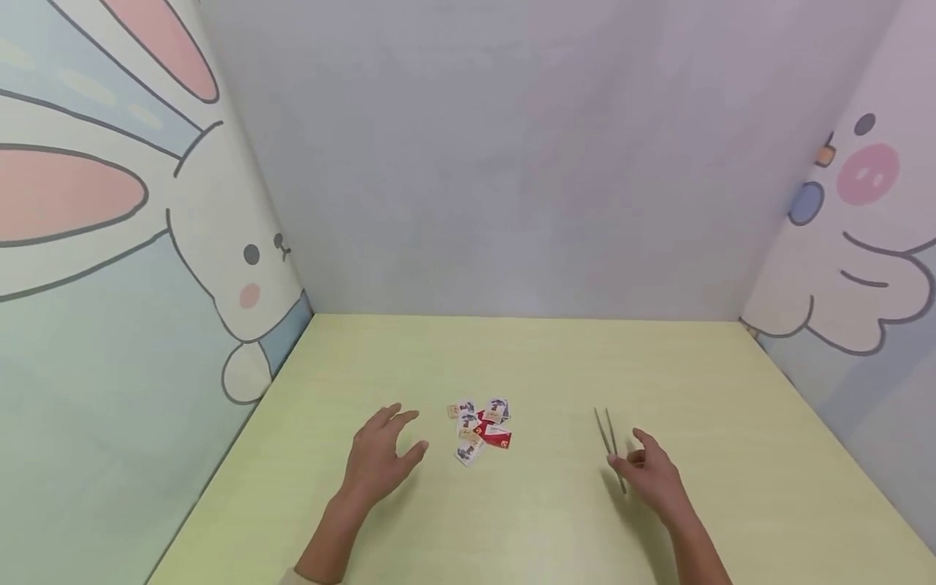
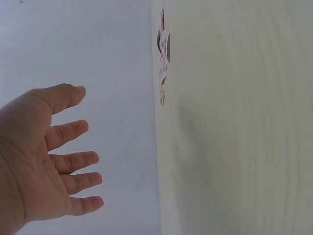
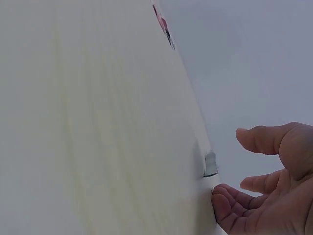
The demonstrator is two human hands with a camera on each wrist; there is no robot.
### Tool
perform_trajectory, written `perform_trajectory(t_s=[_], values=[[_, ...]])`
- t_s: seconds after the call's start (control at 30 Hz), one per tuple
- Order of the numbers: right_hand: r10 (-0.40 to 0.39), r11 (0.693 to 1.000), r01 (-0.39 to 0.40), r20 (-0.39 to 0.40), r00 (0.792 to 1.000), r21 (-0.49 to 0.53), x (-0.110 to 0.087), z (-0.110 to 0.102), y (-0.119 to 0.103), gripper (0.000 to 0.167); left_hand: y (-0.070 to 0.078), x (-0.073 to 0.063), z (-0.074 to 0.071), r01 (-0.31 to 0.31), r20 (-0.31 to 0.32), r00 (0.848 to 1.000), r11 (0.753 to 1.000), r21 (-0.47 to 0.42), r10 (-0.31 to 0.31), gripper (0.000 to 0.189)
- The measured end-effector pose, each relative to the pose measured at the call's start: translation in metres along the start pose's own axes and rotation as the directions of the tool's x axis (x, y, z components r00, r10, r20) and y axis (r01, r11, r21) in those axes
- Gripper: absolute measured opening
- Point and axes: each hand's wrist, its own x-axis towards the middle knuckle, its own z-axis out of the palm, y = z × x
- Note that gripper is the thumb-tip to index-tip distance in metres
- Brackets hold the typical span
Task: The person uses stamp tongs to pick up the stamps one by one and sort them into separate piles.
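A pair of thin metal tweezers (image 1: 603, 433) lies on the table at the right, tips pointing away from me. Over its rear part hovers my right hand (image 1: 651, 475); in the right wrist view the thumb and index finger are spread apart beside the tweezers' end (image 3: 210, 164), and the other fingers are bent. My left hand (image 1: 376, 463) hangs above the table with fingers spread and nothing in it. To its right is a loose, overlapping pile of small printed paper pieces (image 1: 468, 422), white and red, some slightly raised in the left wrist view.
The pale wooden-looking table (image 1: 526, 357) ends at a plain grey wall (image 1: 512, 203) at the back. Side panels with cartoon animals, a rabbit (image 1: 212, 244) on the left and a pink-nosed figure (image 1: 841, 244) on the right, border the table.
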Motion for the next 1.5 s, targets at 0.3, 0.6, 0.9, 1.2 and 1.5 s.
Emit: perform_trajectory(t_s=[0.3,0.6,0.9,1.2,1.5], values=[[0.004,0.999,-0.006,-0.061,0.998,-0.035,0.002,0.01,-0.006,0.065,0.012,0.002,0.014,0.021,-0.002,1.0,1.0,-0.02,-0.021,0.042],[0.006,0.998,-0.012,-0.098,0.995,-0.059,0.009,0.015,-0.003,0.06,0.018,0.006,0.028,0.0,0.021,1.0,0.999,-0.035,0.001,0.041],[-0.015,0.992,-0.001,-0.132,0.991,-0.125,0.012,0.015,0.0,0.058,0.016,0.013,0.038,-0.054,0.123,0.991,0.998,-0.026,0.057,0.042],[-0.029,0.985,0.008,-0.123,0.992,-0.17,0.014,0.019,0.0,0.056,0.019,0.018,0.043,-0.08,0.143,0.987,0.997,-0.002,0.08,0.04],[-0.049,0.981,0.022,-0.136,0.989,-0.194,0.013,0.02,-0.004,0.054,0.018,0.018,0.046,-0.117,0.247,0.963,0.993,0.003,0.113,0.035]])
